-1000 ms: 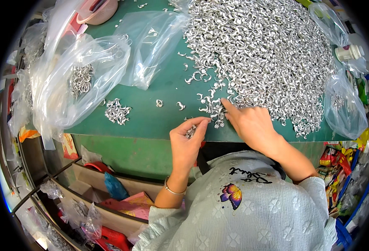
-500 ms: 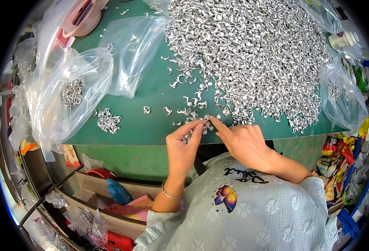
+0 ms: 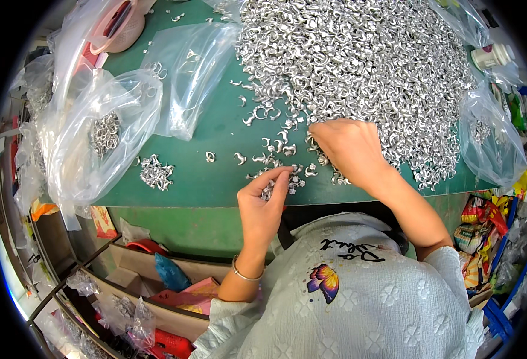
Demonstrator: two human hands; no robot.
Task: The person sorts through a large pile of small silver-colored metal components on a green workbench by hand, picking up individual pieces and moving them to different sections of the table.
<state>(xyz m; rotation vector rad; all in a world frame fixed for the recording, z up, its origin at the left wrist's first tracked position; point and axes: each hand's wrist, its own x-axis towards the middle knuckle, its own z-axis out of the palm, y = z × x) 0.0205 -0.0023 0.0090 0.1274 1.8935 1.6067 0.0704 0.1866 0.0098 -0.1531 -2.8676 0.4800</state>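
A big heap of small curved silver metal pieces (image 3: 359, 66) covers the far right of the green table (image 3: 203, 179). My left hand (image 3: 262, 203) is cupped at the table's near edge, its fingers closed around a small bunch of those metal pieces. My right hand (image 3: 348, 146) rests palm down on the near edge of the heap, fingertips among loose pieces. A little pile of the pieces (image 3: 156, 172) lies to the left of both hands.
A clear plastic bag (image 3: 105, 134) with metal rings inside lies at the left, another clear bag (image 3: 192, 72) beside it. A pink tape dispenser (image 3: 117, 24) sits at the far left. More bags (image 3: 491, 137) lie at the right edge. Boxes and packets fill shelves below the table.
My right hand has drawn away from my left hand and moved up onto the edge of the heap. My left hand stays at the table edge with its pieces.
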